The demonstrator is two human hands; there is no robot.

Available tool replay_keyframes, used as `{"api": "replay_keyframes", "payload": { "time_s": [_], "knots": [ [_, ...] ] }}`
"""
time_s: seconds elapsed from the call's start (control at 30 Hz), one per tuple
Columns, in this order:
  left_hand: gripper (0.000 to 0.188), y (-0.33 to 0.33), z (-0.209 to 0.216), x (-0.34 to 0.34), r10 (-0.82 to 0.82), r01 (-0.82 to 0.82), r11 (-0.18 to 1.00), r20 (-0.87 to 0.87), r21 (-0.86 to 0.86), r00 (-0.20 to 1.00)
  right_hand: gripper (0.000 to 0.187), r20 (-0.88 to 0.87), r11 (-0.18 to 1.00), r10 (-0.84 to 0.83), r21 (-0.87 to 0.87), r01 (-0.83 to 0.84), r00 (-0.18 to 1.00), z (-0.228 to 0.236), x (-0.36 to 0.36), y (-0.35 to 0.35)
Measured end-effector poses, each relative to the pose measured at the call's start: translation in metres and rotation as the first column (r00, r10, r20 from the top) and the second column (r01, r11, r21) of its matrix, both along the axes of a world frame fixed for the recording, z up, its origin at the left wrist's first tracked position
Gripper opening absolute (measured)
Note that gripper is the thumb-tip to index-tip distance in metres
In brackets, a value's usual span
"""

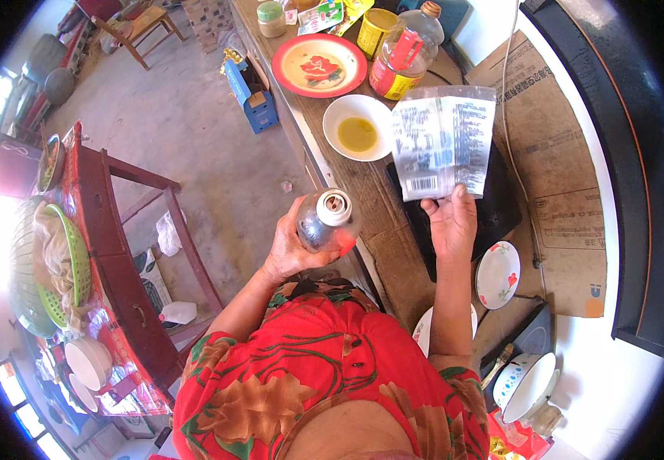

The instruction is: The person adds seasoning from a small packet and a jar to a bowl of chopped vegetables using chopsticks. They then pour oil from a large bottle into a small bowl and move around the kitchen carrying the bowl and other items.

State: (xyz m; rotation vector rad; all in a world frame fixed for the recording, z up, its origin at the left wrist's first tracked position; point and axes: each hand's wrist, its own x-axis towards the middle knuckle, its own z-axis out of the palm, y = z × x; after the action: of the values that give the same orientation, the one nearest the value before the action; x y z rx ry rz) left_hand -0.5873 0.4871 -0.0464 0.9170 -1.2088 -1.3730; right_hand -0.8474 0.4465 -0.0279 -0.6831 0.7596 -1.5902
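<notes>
My left hand [284,249] is wrapped round a bottle [318,230] with a white neck, held in front of my chest. Its top faces up toward me, and no cap shows on it. Between the thumb and fingers of my right hand [454,222] is the lower edge of a clear and silver plastic packet [443,142], printed with small dark text and a barcode. Whether the packet holds anything I cannot tell. Left of it, on the counter, stands a white bowl [349,104] with yellow liquid in the bottom. A black flat panel [503,218] lies beneath the packet and my right hand.
Farther along the counter [382,230] are a red-rimmed enamel plate [290,61], a large plastic jug [416,54], a yellow tin [375,32] and a jar [271,19]. A flowered plate [498,274] and enamel basin [527,387] stand at right. A dark red table [129,268] is at left.
</notes>
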Motion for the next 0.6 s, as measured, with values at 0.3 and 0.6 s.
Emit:
{"api": "replay_keyframes", "payload": {
  "time_s": [0.3, 0.6],
  "knots": [
    [0.089, 0.004, 0.017, 0.006, -0.114, 0.116, 0.991, 0.035, -0.068, 0.993, 0.020, -0.045, 0.952, 0.217, 0.233, -0.201, 0.975, -0.049, 0.064, 0.013],
    [0.082, 0.013, 0.021, 0.015, -0.020, 0.021, 0.998, 0.024, -0.051, 1.000, 0.035, -0.219, 0.856, 0.511, 0.221, -0.468, 0.831, -0.040, 0.068, 0.022]
  ]
}}
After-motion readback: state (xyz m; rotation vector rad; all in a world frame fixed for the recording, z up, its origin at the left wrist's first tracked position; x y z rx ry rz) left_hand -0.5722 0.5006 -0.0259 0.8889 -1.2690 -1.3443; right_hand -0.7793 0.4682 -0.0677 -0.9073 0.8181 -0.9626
